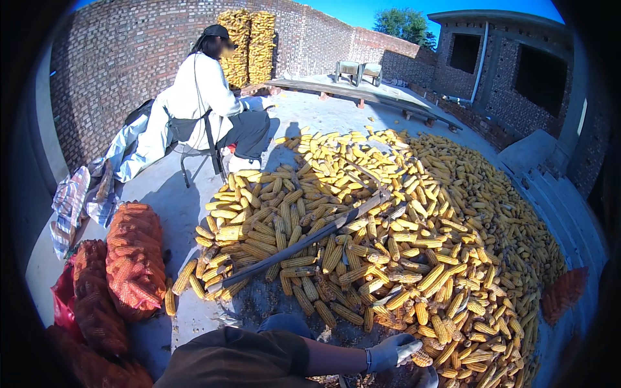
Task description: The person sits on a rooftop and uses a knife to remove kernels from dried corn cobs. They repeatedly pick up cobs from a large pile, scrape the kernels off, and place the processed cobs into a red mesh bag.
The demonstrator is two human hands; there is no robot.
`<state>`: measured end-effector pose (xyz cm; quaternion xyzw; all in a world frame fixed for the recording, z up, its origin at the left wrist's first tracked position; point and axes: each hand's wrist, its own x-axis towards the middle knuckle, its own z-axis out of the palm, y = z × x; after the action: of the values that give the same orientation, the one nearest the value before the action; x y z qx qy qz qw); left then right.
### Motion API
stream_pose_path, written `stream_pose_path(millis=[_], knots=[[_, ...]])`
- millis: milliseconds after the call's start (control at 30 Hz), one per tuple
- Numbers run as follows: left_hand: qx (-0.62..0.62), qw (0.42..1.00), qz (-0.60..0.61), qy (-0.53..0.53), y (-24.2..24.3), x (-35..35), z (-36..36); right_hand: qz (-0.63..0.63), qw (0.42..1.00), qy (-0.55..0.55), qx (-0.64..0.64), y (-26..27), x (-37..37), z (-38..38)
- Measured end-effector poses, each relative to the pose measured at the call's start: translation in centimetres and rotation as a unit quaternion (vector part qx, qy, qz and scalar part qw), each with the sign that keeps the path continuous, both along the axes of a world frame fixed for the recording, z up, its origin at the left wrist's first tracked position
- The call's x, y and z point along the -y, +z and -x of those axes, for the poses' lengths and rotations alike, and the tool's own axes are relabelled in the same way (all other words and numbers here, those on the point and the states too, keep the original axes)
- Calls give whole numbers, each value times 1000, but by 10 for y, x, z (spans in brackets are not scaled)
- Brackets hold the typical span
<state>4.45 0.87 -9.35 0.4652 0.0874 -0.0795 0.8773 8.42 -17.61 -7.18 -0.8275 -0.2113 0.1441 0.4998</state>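
My left hand (397,351), in a pale work glove, reaches over the near edge of a large heap of yellow corn cobs (359,271). Its fingers are bent against one corn cob (422,359); whether they grip it cannot be told. Just below that cob, a greyish gloved shape at the bottom rim seems to be my right hand (428,377), mostly cut off and in shadow. A long dark wooden pole with a forked end (310,238) lies across the heap. Some dry husk leaves are mixed among the cobs.
Red mesh sacks filled with cobs (135,262) stand at left; another red sack (565,295) lies at right. A person (206,106) sits on a stool beyond the heap. Farther back are a long plank (349,92), two carts (358,72) and brick walls. Steps (558,203) rise at right.
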Motion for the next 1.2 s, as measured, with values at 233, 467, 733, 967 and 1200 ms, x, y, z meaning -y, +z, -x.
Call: stream_pose_path(millis=[233,467,733,967,1200], knots=[[-10,996,-77,35,-14,-19,-9,80,946,20,315,2,-19,10],[24,963,-262,-60,22,-13,15,133,968,146,153,28,-27,23],[93,923,-343,-145,46,-25,23,179,954,70,231,24,-6,45],[45,949,-268,-157,-10,-32,27,358,914,185,36,36,21,35],[36,749,-585,-310,-74,-37,28,427,902,-38,42,38,135,32]])
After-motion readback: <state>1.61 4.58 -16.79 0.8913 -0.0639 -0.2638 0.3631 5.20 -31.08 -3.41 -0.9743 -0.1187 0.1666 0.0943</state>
